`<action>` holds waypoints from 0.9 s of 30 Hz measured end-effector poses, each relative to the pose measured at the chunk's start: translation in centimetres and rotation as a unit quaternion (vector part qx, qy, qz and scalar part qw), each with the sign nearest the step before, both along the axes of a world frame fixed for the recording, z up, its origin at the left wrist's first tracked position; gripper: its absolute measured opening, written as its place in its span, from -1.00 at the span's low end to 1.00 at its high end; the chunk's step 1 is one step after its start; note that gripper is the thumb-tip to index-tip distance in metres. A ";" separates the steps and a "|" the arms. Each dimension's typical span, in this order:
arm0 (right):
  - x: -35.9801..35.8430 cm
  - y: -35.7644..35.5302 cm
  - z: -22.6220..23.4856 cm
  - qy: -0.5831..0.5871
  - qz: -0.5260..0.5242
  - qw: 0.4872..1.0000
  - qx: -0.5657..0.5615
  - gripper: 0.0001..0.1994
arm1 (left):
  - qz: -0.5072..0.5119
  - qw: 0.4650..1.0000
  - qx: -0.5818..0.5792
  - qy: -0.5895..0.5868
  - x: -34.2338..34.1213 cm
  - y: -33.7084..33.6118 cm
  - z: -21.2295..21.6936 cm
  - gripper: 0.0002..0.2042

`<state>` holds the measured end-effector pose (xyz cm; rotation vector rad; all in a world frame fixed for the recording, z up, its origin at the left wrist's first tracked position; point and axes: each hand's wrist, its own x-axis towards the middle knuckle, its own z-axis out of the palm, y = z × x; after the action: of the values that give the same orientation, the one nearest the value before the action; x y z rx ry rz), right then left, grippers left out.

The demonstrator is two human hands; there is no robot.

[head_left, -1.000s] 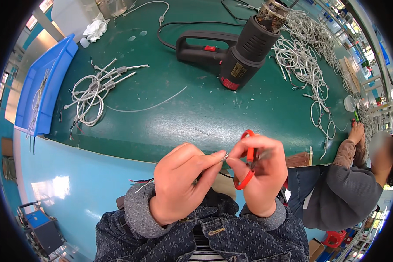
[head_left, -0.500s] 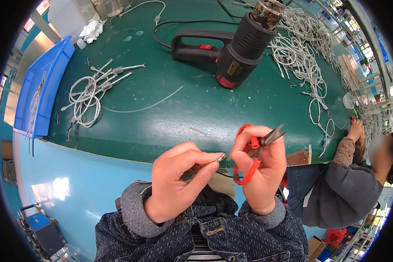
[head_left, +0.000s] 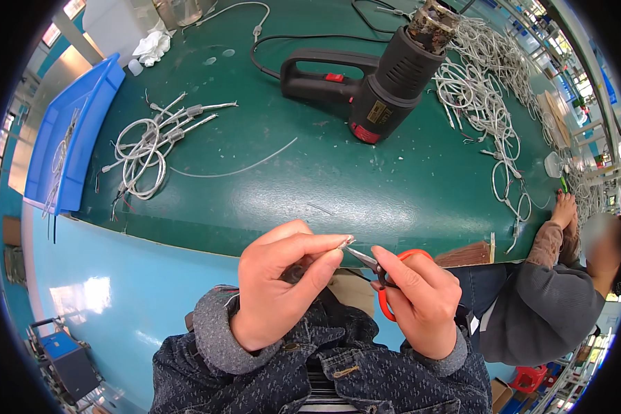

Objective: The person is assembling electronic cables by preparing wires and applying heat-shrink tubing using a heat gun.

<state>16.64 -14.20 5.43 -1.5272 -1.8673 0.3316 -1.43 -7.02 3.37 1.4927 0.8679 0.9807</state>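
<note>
Hands pinch a silvery, ragged cable end (left) and grip red-handled scissors (right).

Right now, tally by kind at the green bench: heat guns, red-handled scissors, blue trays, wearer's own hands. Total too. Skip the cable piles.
Heat gun: 1
Red-handled scissors: 1
Blue tray: 1
Own hands (left hand, right hand): 2
Total: 5
</note>
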 end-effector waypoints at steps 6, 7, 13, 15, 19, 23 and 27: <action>0.2 0.1 -0.5 -0.010 0.012 1.000 0.025 -0.51 | -0.004 1.000 0.006 0.002 0.0 -0.2 0.1 -0.81; 0.2 0.2 -0.5 -0.009 0.013 1.000 0.026 -0.51 | -0.004 1.000 0.006 0.002 0.0 -0.2 0.2 -0.81; -0.5 -0.1 0.3 -0.006 -0.006 1.000 -0.021 -0.50 | 0.026 0.994 0.091 0.047 0.1 -0.1 0.0 -0.83; -0.6 -0.2 0.4 -0.017 0.003 0.999 -0.027 -0.51 | 0.032 0.991 0.117 0.054 0.2 -0.1 -0.2 -0.82; -0.9 -0.4 -0.1 -0.002 0.004 0.999 -0.036 -0.53 | 0.045 0.991 0.109 0.064 0.2 -0.4 -0.5 -0.83; -1.2 -0.4 -0.6 -0.009 0.003 0.999 -0.040 -0.53 | 0.042 0.995 0.068 0.055 0.1 -0.7 -0.4 -0.88; -1.4 -0.3 -1.0 -0.006 0.015 0.999 -0.040 -0.53 | 0.052 0.997 0.041 0.044 0.0 -0.8 -0.7 -0.89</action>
<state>15.23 -14.54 4.47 -1.5588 -1.9076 0.4171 -1.45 -7.83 2.67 1.5830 0.9873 1.0446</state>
